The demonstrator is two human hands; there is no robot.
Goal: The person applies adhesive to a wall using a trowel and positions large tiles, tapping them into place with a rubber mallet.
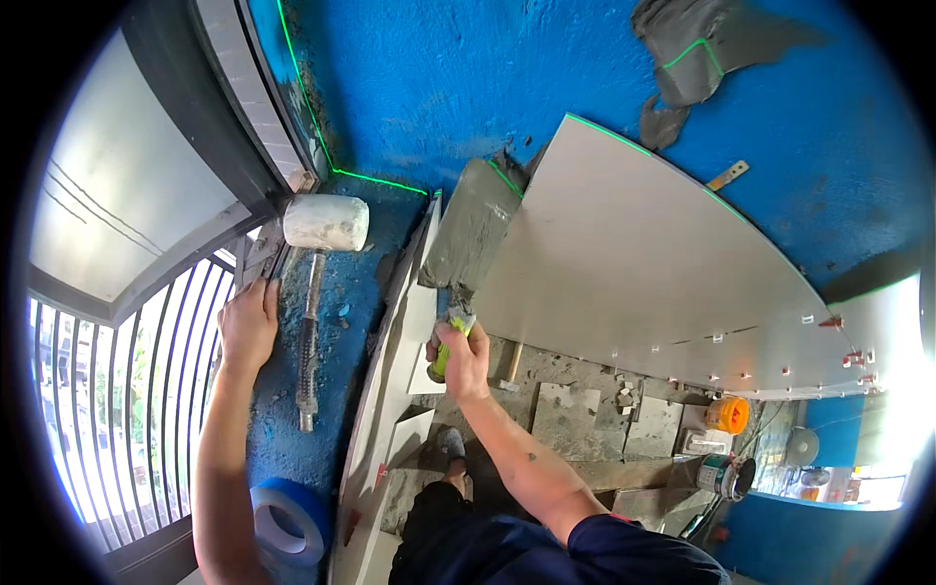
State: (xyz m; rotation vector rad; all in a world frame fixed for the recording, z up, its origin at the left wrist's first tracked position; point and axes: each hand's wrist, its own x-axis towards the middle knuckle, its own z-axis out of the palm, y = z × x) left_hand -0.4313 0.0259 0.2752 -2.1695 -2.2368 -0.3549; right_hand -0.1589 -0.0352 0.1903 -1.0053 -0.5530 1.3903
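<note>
My right hand (pixel 462 356) is closed round the yellow-green handle of a notched or flat trowel (pixel 473 224). Its grey, mortar-smeared blade lies by the left edge of a large pale wall tile (pixel 624 234), over the corner of the blue wall. At the left, my left hand (pixel 249 327) grips the edge of the window frame (pixel 261 255), fingers curled over it. A white-headed mallet (pixel 326 223) lies between my hands on the blue sill (pixel 341 322), its ribbed handle pointing toward me.
Blue tape (pixel 291 522) sits on the near sill. Grey mortar (pixel 697 58) sticks to the blue wall above the tile. Green laser lines cross wall and tile. Below, the dusty floor holds a hammer (pixel 512 369), an orange bucket (pixel 726 415) and a dark-mouthed bucket (pixel 726 476). Window bars (pixel 127 390) stand left.
</note>
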